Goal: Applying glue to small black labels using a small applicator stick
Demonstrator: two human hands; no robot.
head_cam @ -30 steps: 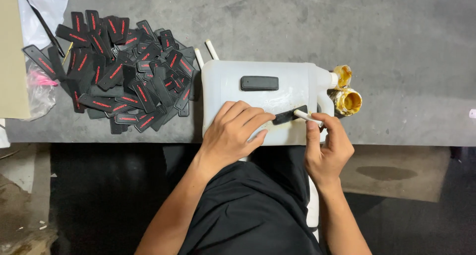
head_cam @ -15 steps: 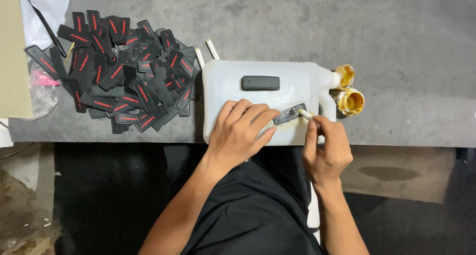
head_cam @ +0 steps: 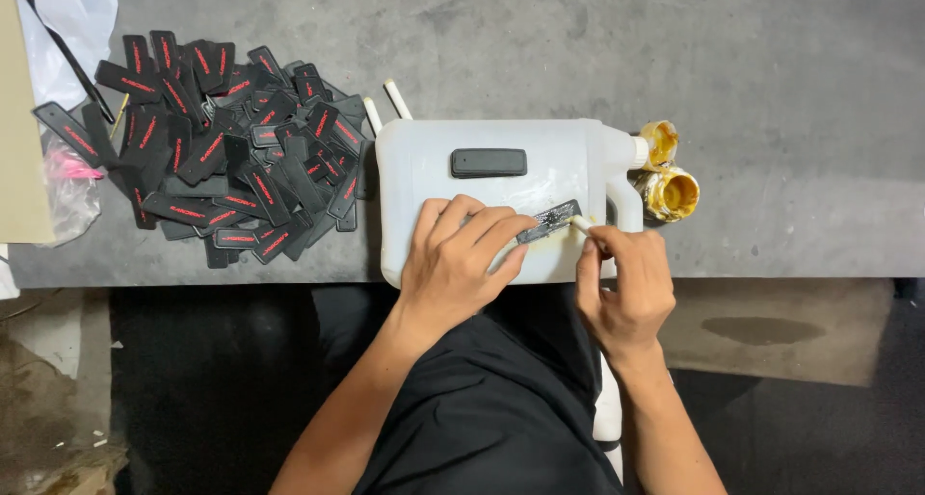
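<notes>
A white plastic jug (head_cam: 424, 158) lies on its side on the grey table (head_cam: 790, 91), serving as a work surface. My left hand (head_cam: 461, 264) presses its fingertips on a small black rectangular tag (head_cam: 549, 221) lying on the jug. My right hand (head_cam: 624, 288) pinches a thin white stick (head_cam: 581, 222) whose tip touches the tag's right end. Yellowish glue smears show around the tag. A second black tag (head_cam: 488, 162) rests higher on the jug.
A large heap of black tags with red markings (head_cam: 222, 148) covers the table's left side. Two glue-smeared yellow caps (head_cam: 667, 179) sit by the jug's neck. Two white sticks (head_cam: 397, 98) poke out behind the jug. Clear plastic bag (head_cam: 67, 13) at far left.
The stick in my right hand has shifted along the tag's right end, and the hand sits slightly lower. My left hand keeps holding the tag down.
</notes>
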